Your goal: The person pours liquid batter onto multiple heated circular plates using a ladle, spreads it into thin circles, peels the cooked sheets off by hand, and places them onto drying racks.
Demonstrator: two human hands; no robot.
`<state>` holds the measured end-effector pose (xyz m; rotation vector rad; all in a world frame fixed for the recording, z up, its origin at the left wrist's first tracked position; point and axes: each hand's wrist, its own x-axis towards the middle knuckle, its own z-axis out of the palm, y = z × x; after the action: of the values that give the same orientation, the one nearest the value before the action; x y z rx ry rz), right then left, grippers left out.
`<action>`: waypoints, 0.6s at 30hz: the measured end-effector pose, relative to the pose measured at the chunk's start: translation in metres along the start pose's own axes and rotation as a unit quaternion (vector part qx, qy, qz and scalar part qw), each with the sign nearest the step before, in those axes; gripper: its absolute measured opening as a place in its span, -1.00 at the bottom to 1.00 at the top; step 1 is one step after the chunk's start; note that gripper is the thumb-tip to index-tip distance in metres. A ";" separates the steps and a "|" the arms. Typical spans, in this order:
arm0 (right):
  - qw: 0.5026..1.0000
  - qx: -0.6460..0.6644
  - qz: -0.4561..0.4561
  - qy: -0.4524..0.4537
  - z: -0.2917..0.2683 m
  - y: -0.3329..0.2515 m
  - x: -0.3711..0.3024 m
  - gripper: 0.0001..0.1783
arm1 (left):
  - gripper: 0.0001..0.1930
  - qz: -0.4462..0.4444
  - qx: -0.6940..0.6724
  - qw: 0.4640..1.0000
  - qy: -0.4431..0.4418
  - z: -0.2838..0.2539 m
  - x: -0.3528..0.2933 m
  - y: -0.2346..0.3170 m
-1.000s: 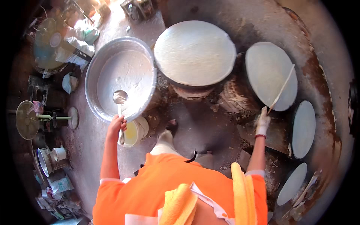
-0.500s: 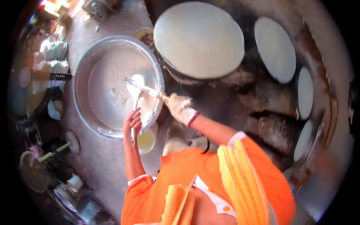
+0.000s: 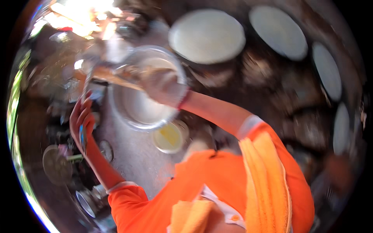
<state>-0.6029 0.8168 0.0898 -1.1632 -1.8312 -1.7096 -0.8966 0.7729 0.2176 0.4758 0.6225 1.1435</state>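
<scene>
Ladle (image 3: 88,83) in our left hand (image 3: 82,116) nearly meets the stick (image 3: 119,80) in our right hand (image 3: 165,87), upper left, fingers clamped round both, probably for control.

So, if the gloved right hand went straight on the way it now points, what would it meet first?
Past the stick it holds, the right hand would probably first meet the long utensil in the left hand, though blur leaves the depth between them unclear.

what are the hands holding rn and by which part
The left hand grips a ladle by its handle; the right hand holds a wooden stick near one end, though blur hides the exact grip.
</scene>
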 end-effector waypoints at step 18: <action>0.267 0.826 0.100 -0.487 0.026 -0.071 -0.073 -0.43 | -0.67 -0.081 0.045 0.898 0.431 -0.115 0.097 -0.248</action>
<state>-0.6074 0.8246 -0.0149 -0.9133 -2.1026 1.7255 -0.7767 0.7818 -0.0461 -0.0438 1.4620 1.1405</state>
